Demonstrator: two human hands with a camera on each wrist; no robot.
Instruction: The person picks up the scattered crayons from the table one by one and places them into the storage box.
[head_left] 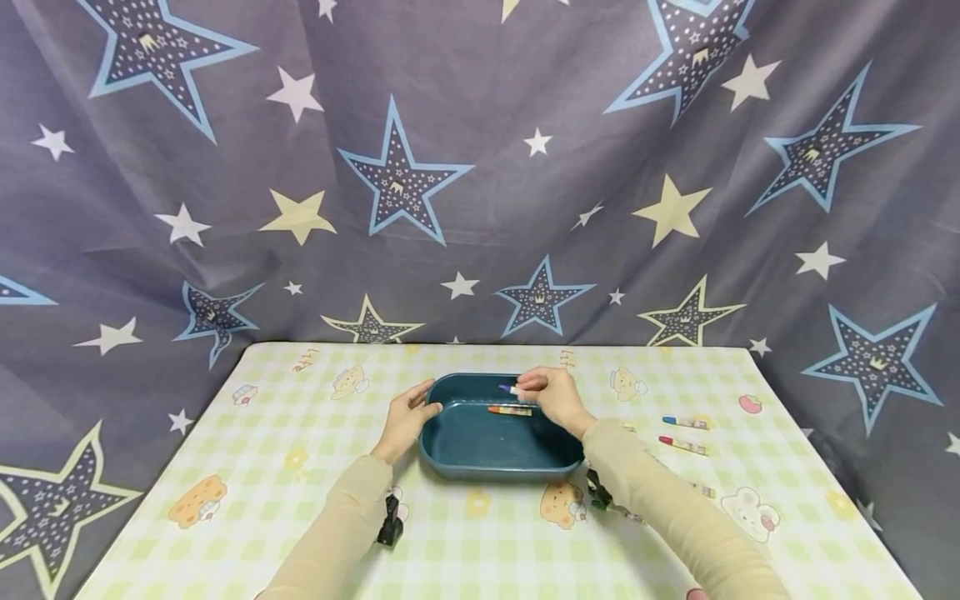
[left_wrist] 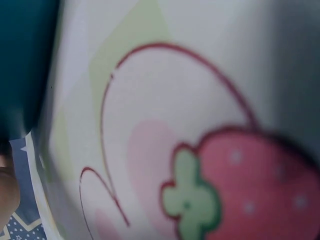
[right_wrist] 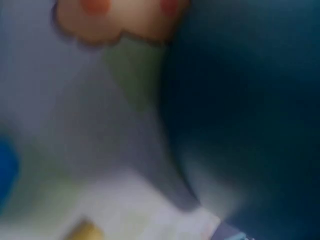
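A tray (head_left: 450,454) is sitting mid-desk (head_left: 262,500) with one marker (head_left: 510,410) lying inside it, the left hand (head_left: 405,421) gripping its left rim, the right hand (head_left: 551,396) holding another marker (head_left: 511,389) over it, and two more markers (head_left: 684,433) lying to its right.

I am seeing a blue marker (head_left: 684,422) and a red marker (head_left: 682,445) lying right of the orange marker (head_left: 510,410), a star-printed curtain (head_left: 480,167) hanging behind.
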